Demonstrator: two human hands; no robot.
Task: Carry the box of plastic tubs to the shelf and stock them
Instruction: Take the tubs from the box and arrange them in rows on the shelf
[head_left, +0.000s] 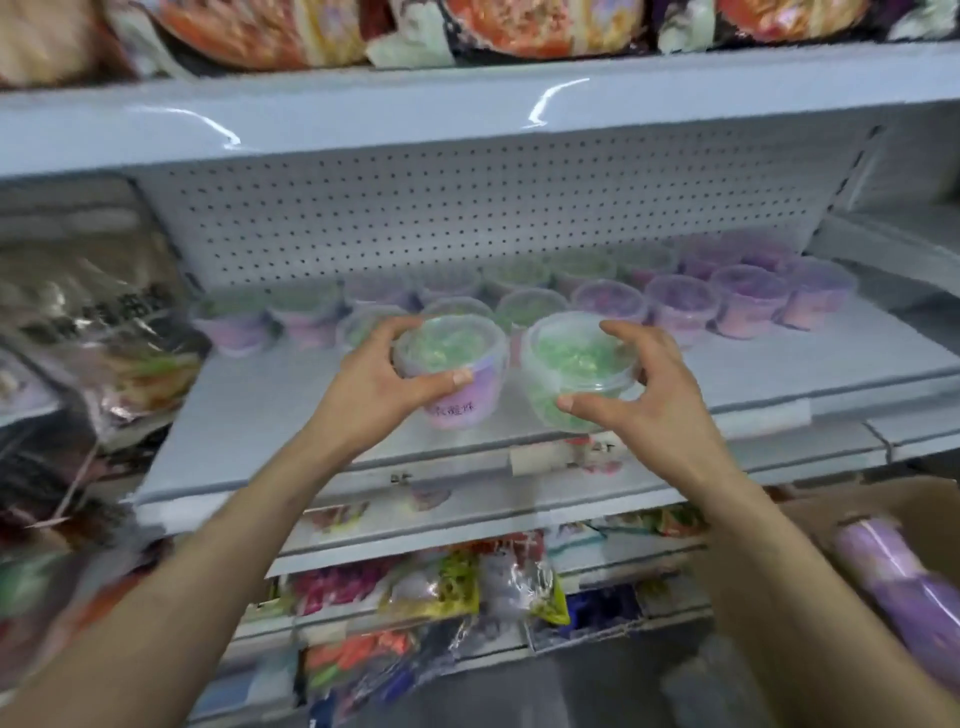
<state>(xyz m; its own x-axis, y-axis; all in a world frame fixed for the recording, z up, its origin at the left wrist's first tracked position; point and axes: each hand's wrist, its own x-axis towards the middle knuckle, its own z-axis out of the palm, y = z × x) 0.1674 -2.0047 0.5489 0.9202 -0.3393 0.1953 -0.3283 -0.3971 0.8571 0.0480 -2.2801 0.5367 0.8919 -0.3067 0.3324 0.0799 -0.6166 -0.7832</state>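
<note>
Left grip (374, 379) is wrapped round the left tub (457, 358), thumb across its near wall and fingers behind. Right grip (660, 400) grasps the right tub (571, 364), thumb on the near wall and fingers arched over the far rim. The two tubs are side by side, almost touching, over the front strip of the shelf (291, 415), ahead of the rows (691, 301) already stocked by the pegboard (467, 208). I cannot tell whether their bases are down yet. The box (893, 506) is low at my right.

My worry is the front edge. If I let go before a base is flat, or too close to the lip, a tub could tip and roll off onto the shelves below. The walls look thin and slick, so squeezing harder might pop a lid or make a tub squirt out of my fingers. Pushing them back fast could knock the rows behind out of line, and my right fingers could drag that tub forward as they lift away.
</note>
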